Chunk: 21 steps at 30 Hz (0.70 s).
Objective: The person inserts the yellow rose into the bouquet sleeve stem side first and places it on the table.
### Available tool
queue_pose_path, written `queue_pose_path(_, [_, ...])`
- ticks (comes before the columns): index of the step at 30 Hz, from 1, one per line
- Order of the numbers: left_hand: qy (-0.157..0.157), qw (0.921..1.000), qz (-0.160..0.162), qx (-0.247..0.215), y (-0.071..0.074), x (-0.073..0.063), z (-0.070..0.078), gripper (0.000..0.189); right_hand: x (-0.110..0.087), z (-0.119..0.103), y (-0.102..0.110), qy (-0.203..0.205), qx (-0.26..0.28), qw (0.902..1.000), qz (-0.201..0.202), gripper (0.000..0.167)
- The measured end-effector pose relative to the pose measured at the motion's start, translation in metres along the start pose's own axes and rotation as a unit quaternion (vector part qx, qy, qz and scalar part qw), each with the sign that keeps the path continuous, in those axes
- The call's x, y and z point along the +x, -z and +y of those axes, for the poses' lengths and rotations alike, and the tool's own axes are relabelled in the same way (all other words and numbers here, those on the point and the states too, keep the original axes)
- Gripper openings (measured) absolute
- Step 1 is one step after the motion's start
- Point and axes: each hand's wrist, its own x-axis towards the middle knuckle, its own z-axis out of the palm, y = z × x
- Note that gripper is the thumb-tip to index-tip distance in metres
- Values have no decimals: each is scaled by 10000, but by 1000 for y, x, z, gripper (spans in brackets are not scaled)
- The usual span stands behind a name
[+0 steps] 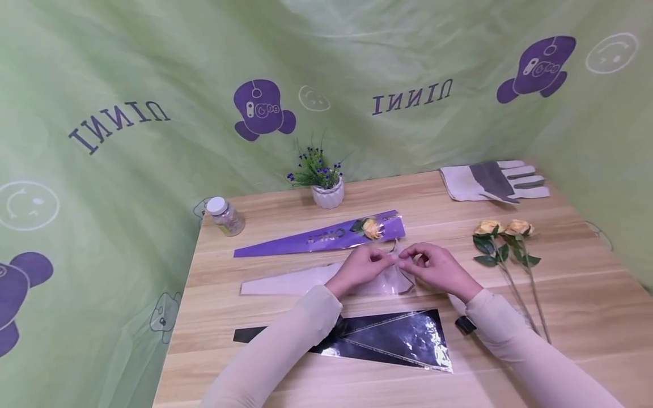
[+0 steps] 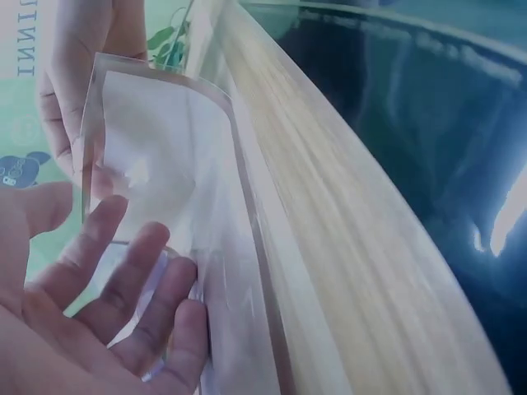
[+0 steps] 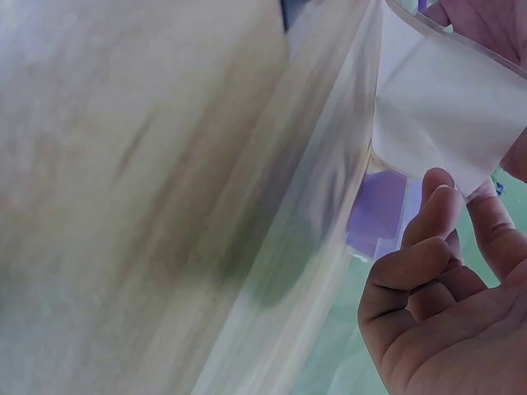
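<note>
Left hand (image 1: 361,267) touches white sleeve (image 1: 288,281), thumb and fingers apart. Right hand (image 1: 435,266) pinches its edge. Purple sleeve (image 1: 287,243) with rose (image 1: 372,229) lies beyond; black sleeve (image 1: 393,339) nearer person.

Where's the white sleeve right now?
In the head view, the white sleeve lies between the purple sleeve, farther back, and the nearer black sleeve; the left hand and right hand hold its wide end, left of the two loose roses.

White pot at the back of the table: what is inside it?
A green plant with small purple flowers rises from it; the pot's wall hides its base.
</note>
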Motion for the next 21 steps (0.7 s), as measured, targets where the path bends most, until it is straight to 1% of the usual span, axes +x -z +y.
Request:
queue_pose_path(3, [107,9999,92,-74,-2,1,3,30,0,-1,-1,29,-6,10000,21,23])
queue_pose_path(7, [140,9996,141,-206,-3,2,3,24,0,0,-3,58,24,10000,26,24])
queue_pose_path(10, [181,9995,190,-200,-4,2,1,20,0,2,0,49,192,9998,-23,30])
queue_pose_path(12, [222,9993,195,-212,-4,2,0,18,-3,6,7,-59,379,9993,-40,37])
queue_pose_path(15, [218,9992,185,-271,-3,1,-1,16,-10,14,31,-285,554,9980,103,46])
queue_pose_path(17, [199,9991,154,-349,-3,2,0,15,-18,23,55,-482,425,9972,374,45])
queue_pose_path(19, [198,9989,133,-395,-3,2,2,15,-26,35,81,-589,44,9959,688,41])
queue_pose_path(21, [213,9988,124,-421,-3,2,3,16,-34,47,106,-717,-486,9923,881,36])
